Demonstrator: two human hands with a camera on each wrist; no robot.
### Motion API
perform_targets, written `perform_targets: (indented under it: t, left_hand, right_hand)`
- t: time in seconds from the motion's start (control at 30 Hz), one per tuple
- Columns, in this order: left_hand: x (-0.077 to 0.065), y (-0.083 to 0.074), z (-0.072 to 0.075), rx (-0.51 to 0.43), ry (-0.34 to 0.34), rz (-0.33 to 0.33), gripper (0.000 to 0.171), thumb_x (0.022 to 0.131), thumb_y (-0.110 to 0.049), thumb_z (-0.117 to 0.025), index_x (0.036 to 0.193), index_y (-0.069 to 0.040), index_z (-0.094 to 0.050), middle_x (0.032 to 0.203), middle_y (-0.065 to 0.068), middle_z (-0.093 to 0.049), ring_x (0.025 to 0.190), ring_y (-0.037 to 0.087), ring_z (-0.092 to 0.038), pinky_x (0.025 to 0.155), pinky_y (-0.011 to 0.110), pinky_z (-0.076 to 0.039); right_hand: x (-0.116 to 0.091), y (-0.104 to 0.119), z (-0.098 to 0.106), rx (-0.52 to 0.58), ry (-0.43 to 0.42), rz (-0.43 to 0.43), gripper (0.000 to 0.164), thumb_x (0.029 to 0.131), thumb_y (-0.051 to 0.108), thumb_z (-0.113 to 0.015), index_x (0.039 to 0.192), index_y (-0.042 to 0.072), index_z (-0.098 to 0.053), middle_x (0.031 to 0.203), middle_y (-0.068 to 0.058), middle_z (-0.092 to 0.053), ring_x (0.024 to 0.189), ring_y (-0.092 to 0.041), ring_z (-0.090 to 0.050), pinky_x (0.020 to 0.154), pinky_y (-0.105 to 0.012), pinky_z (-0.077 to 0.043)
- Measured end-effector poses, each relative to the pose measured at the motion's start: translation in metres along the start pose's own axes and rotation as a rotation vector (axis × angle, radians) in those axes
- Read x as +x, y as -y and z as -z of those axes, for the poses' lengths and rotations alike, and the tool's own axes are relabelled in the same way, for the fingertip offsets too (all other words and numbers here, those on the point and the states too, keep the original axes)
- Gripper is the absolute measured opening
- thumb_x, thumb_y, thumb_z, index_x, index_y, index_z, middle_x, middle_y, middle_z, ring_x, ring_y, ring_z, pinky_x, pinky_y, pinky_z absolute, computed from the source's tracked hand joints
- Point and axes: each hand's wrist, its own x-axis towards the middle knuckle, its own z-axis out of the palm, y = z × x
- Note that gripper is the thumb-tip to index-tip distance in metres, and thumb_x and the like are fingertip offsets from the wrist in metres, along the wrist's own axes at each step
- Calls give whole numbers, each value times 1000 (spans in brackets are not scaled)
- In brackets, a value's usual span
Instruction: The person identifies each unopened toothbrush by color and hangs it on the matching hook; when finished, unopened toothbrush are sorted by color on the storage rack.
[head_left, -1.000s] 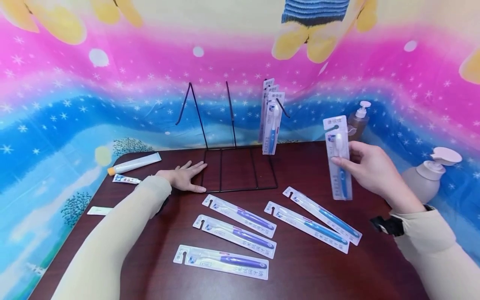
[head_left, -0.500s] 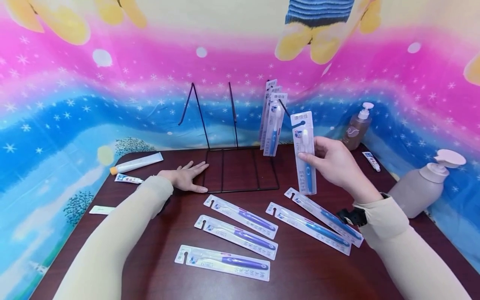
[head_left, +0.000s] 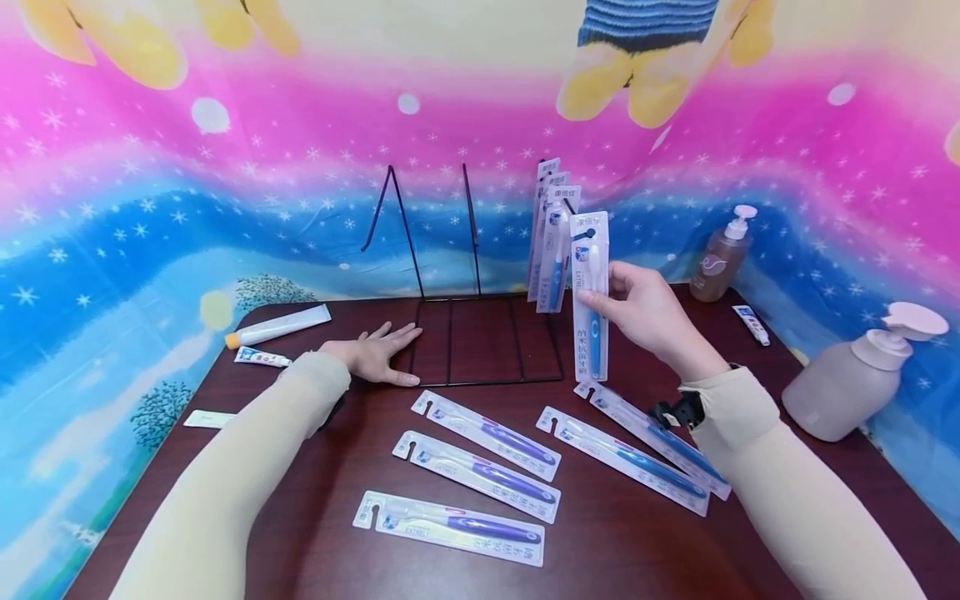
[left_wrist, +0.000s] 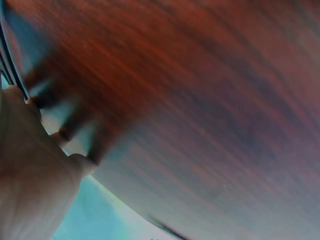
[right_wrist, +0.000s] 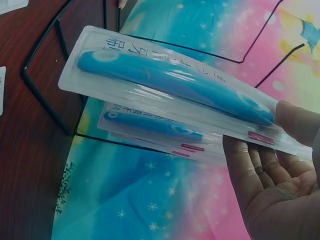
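My right hand [head_left: 648,312] pinches a packaged blue toothbrush [head_left: 591,308] between thumb and fingers, holding it upright. Its slotted top is right at the tip of the right hook of a black wire rack [head_left: 491,382], overlapping it in the head view. Behind it, several packaged toothbrushes [head_left: 553,267] hang on that hook. In the right wrist view the held toothbrush [right_wrist: 170,85] lies across the hanging ones [right_wrist: 150,125]. My left hand [head_left: 375,354] rests palm down with fingers spread on the table, fingertips at the left side of the rack's base.
Three packaged purple toothbrushes [head_left: 480,483] and two blue ones [head_left: 626,458] lie in front. At left are a large toothpaste tube [head_left: 281,325], a small tube [head_left: 262,357] and a pale packet [head_left: 208,419]. Pump bottles [head_left: 847,383] and a small tube [head_left: 752,325] stand or lie right.
My right hand has carried the packaged blue toothbrush leftward from the right side to the rack's right hook. The left hand stays in place at the rack's base.
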Motion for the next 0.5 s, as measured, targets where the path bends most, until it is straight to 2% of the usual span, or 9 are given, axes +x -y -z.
perform_targets:
  t: [0.5]
  left_hand:
    - [1, 1, -1, 7, -10, 10, 104, 71, -77, -49, 149, -26, -4, 154, -1, 1, 137, 35, 5, 104, 60, -5]
  right_hand:
    - [50, -9, -15, 36, 25, -34, 50, 86, 36, -63, 128, 11, -54, 116, -9, -60, 98, -21, -61, 81, -41, -49]
